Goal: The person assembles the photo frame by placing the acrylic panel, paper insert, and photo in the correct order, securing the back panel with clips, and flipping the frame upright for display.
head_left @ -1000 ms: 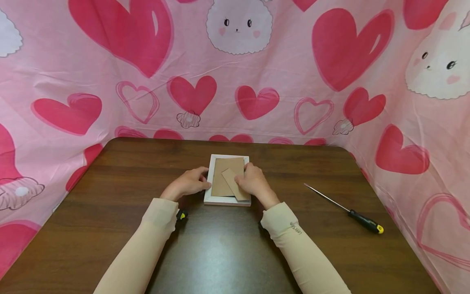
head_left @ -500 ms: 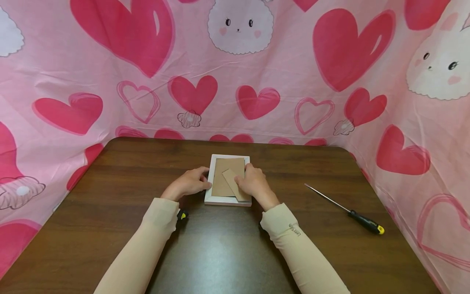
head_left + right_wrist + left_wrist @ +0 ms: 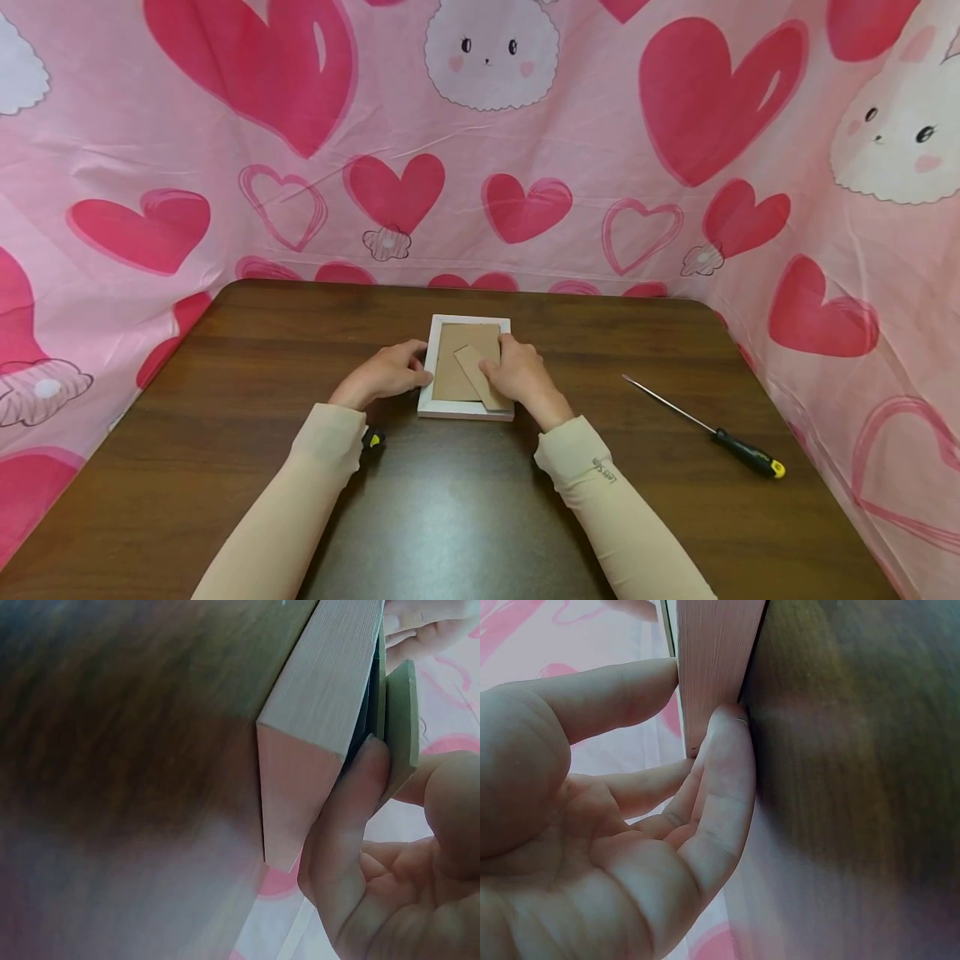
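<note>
Stretching over the near part of the dark wooden table, two cream sleeves come in from the bottom, and right by the left cuff sits a black-and-yellow item, partly hidden, so no telling what it is. Up now to the white frame, flat on the table between both hands! Left hand has thumb and fingers clamped on its left side. Right hand pinches a brown strip that slants across the brown panel in the frame, its near end lapping the rail; that hand blocks part of the strip and the frame's right side. Over to the right, well apart, a screwdriver lies aslant, handle nearer, tip pointing away. And past the table's far edge, pink cloth printed with hearts, wrapping both sides too.
</note>
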Tool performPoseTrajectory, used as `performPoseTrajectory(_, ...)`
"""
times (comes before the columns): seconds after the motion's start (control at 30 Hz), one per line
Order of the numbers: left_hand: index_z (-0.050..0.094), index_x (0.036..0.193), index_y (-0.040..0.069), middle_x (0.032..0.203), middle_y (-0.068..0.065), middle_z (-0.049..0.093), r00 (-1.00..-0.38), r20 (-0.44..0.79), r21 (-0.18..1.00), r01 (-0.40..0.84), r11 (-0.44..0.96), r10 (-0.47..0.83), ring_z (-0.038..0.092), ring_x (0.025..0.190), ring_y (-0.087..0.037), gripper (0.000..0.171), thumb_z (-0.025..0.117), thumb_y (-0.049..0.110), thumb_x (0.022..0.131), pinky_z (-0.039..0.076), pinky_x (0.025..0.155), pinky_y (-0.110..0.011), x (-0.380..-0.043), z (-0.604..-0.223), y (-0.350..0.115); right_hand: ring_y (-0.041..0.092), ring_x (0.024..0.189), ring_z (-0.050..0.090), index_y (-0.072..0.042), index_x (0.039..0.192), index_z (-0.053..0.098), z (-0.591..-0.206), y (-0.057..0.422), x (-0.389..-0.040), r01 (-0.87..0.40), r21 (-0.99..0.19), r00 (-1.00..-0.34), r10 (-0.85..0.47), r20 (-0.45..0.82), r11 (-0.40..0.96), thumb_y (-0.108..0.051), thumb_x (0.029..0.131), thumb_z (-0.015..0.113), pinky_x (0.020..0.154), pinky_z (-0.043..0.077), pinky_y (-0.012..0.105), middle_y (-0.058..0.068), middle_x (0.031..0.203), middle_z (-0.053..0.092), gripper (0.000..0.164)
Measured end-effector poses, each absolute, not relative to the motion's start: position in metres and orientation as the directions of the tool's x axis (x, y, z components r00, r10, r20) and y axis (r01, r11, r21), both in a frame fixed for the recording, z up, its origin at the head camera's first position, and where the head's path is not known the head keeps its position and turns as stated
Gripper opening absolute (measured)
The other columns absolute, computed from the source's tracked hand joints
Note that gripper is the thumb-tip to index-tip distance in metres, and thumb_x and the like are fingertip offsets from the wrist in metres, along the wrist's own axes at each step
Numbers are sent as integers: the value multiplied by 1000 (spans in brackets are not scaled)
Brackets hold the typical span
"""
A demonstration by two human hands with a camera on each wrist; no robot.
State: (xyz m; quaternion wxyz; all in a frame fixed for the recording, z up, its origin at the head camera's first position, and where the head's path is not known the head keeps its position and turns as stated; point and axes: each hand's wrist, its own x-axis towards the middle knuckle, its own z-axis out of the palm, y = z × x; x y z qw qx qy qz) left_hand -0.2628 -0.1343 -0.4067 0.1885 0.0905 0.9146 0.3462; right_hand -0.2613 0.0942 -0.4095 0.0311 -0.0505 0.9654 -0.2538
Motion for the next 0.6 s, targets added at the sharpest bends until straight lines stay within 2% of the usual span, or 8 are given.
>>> performPoseTrajectory(0.3, 40, 141, 9, 101, -10, 56, -912, -280, 690, 25, 724, 299, 53, 88, -24, 60, 67, 23, 89, 46, 74, -36, -262, -409, -135, 37, 108, 55, -1, 134, 48, -412, 94, -263, -110, -461, -991, -131, -13, 880, -36, 91, 62, 91, 45, 48, 20, 125, 56, 57)
performPoseTrajectory(0.6, 40, 141, 9, 101, -10, 56, -913, -277, 692, 27, 721, 300, 52, 88, -24, 60, 67, 22, 89, 45, 73, -35, -263, -409, -136, 34, 107, 56, -3, 128, 56, -414, 93, -264, -154, -418, -986, -170, 0, 895, -33, 92, 61, 90, 45, 46, 17, 122, 59, 47)
